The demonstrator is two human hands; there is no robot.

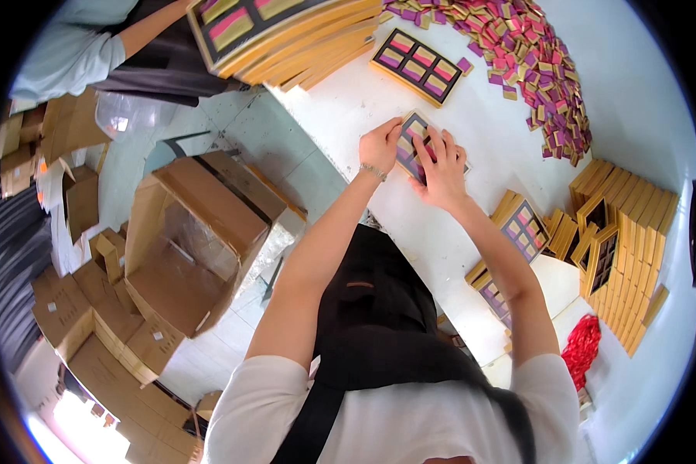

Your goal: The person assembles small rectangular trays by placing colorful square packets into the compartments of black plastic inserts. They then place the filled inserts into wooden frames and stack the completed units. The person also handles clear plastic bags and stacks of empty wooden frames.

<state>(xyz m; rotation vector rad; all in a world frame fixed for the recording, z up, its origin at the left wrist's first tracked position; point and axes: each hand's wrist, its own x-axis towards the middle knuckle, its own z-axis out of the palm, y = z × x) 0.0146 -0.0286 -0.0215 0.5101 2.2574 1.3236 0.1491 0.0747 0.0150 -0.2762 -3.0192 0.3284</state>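
Divided box (408,155) is what the two hands are busy with, and it sits over the white surface (340,116), near the edge closest to the person; I cannot tell if it lies flat or is lifted a bit. The left hand (377,147) has its grip on the box's left side, with fingers and thumb close in at the edge. The right hand (444,174) has its fingers spread over the top, and I cannot tell if its grip has a piece in it, because the hand hides part of the box. It looks like the step now is putting the small pieces in their spots and making them neat. A full box (417,66) lies just past the hands, with one loose piece (465,66) beside its right end. A big heap of pink, purple and gold pieces (530,62) is farther off. I think the next move calls for the left hand to hold the box steady while the right fingers press softly, so no piece tips or pops out.
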